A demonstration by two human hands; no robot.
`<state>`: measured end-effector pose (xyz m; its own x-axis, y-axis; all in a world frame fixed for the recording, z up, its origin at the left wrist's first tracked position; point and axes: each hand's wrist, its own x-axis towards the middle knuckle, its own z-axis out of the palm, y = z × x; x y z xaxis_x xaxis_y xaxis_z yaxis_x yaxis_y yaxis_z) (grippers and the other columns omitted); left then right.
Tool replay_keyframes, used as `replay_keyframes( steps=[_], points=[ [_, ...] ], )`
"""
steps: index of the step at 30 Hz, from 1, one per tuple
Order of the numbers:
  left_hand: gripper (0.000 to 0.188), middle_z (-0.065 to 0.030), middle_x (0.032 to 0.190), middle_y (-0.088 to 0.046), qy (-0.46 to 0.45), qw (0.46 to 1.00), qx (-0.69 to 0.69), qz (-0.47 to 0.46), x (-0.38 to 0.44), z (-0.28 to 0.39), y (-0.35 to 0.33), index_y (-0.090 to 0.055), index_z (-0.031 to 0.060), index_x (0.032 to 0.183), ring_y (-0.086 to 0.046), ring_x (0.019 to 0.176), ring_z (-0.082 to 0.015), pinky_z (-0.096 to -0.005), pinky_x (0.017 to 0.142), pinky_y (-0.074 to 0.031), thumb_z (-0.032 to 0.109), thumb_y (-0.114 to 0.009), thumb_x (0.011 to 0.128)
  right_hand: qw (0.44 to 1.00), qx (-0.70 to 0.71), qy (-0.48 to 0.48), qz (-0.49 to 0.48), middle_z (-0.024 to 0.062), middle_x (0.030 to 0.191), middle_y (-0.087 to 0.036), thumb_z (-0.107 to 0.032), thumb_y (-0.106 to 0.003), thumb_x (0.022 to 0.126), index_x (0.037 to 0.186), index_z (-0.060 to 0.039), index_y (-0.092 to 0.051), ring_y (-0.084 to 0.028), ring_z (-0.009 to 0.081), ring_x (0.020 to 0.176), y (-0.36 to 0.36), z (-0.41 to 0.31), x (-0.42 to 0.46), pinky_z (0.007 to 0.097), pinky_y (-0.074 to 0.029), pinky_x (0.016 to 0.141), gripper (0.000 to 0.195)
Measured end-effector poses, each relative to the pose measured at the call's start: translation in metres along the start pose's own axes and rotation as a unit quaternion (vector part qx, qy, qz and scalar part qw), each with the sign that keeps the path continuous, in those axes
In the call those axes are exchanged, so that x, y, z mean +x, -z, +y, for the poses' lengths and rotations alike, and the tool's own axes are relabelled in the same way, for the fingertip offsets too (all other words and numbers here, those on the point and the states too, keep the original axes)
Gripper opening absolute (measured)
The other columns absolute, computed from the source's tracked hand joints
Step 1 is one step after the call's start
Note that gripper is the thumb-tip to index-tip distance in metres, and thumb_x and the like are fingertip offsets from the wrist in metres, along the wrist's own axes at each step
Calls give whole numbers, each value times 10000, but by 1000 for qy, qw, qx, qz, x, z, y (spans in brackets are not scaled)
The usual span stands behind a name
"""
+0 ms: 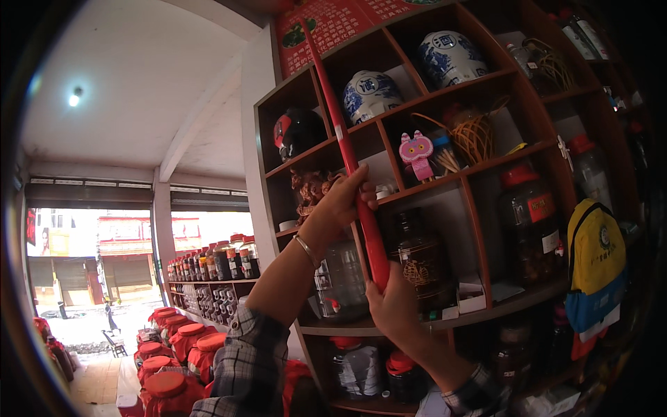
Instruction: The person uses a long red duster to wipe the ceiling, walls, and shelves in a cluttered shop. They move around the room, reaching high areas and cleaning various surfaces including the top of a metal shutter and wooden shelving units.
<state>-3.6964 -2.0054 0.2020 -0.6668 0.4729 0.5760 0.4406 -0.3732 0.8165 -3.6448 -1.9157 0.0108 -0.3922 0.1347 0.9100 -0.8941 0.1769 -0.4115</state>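
Observation:
A long red pole (pixel 341 135) slants up in front of a wooden shelf unit, its top over a red poster (pixel 333 26) bearing writing. My left hand (pixel 350 195), with a bangle at the wrist, is closed round the pole's middle. Lower down, my right hand (pixel 393 305) grips the pole near its bottom end. Behind my hands stand a clear glass jar with a red tap (pixel 344 281) and a dark glass jar (pixel 424 266) with a gold design. A pink cat-shaped figure (pixel 417 154) is on the shelf right of my left hand.
Blue-and-white ceramic jars (pixel 371 96) fill upper compartments. A yellow and blue backpack (pixel 596 266) hangs at the right. Several red-covered jars (pixel 169 391) stand low at the left, near shelves of lidded jars (pixel 221 260). A street shows through the open front.

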Motion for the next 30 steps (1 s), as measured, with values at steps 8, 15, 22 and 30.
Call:
replay_keyframes(
  steps=[8,15,22,30],
  points=[
    [209,-3,615,-370,-114,960,130,219,-6,10,-15,-436,64,781,-346,492,-102,-232,424,-310,212,-513,907,912,359,-97,-176,126,665,-549,-75,-579,826,1178,4,-385,-553,237,495,7,16,-14,344,-443,438,409],
    [253,10,634,-371,-113,973,79,186,-38,16,-19,-435,66,779,-322,479,-86,-232,416,-269,273,-517,900,561,730,-204,-332,15,591,-374,-159,-592,829,1082,-52,-424,-357,89,396,-8,10,-24,215,-289,342,322],
    [319,36,618,-353,-20,989,-137,-56,-55,34,27,-467,65,807,-308,469,-57,-201,399,-258,364,-514,907,150,868,-181,-437,12,582,-366,-198,-554,875,1054,-58,-404,-340,62,350,-51,12,-40,182,-301,287,272],
    [320,-34,638,-467,-149,882,322,309,-22,65,36,-472,31,821,-432,469,-106,-229,431,-395,333,-535,902,649,655,-228,-313,-19,567,-375,-143,-535,867,880,-44,-446,-337,53,373,-74,-1,27,211,-271,312,134]
  ],
)
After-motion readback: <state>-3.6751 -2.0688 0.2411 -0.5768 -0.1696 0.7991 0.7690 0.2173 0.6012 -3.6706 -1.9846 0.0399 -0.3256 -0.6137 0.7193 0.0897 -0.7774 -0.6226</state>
